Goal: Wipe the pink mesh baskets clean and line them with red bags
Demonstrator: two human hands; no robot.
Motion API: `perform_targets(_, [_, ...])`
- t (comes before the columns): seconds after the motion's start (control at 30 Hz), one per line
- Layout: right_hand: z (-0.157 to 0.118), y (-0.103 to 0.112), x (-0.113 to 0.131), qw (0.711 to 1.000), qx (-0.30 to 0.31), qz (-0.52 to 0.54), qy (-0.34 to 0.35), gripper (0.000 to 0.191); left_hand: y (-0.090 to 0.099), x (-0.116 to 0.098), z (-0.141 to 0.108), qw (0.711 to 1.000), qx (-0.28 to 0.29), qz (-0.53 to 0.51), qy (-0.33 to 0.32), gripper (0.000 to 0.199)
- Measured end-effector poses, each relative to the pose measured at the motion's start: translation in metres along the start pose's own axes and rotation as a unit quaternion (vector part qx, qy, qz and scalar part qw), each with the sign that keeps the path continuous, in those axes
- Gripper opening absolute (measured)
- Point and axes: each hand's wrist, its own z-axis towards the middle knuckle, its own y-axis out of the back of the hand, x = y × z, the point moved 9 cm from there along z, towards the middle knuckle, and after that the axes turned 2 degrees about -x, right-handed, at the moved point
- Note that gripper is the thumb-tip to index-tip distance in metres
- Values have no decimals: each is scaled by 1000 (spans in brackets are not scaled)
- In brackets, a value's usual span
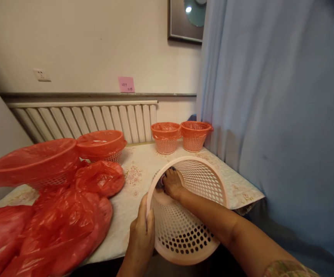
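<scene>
A pale pink perforated plastic basket (pixel 188 248) is tipped on its side at the table's front edge, its mouth facing me. My left hand (pixel 143 225) grips its rim on the left, thumb on the inner side and the other fingers mostly hidden outside. Deep inside, my right hand (pixel 173 184) is at the bottom of the basket with its fingers curled. Something dark grey (pixel 159 185), perhaps a cloth, shows beside those fingers. The basket wall and the hand hide most of it, so its kind is unclear.
Red bags line two baskets (pixel 34 161) (pixel 101 142) at left and two smaller ones (pixel 167 132) (pixel 195 134) at the back. Filled-looking red plastic bags (pixel 68 227) lie at front left. A patterned cloth covers the table (pixel 138 165). A blue curtain (pixel 271 115) hangs at right; a radiator (pixel 97 117) stands behind.
</scene>
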Motion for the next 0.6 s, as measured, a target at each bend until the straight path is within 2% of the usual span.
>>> perform_targets(0.13, [-10,5,-4,997,-22,-61,31,30,0,0,2,1000,-9,1,4,54])
perform_targets(0.27, [-7,-13,-10,994,-1,-101,38,31,-2,-2,3,1000,-9,0,6,53])
perform_targets(0.4, [3,-34,-22,992,27,-119,16,37,-3,-3,0,1000,-3,-1,-2,52])
perform_targets(0.6, [10,-48,-51,989,56,-123,-53,38,4,5,0,999,-28,-7,20,54])
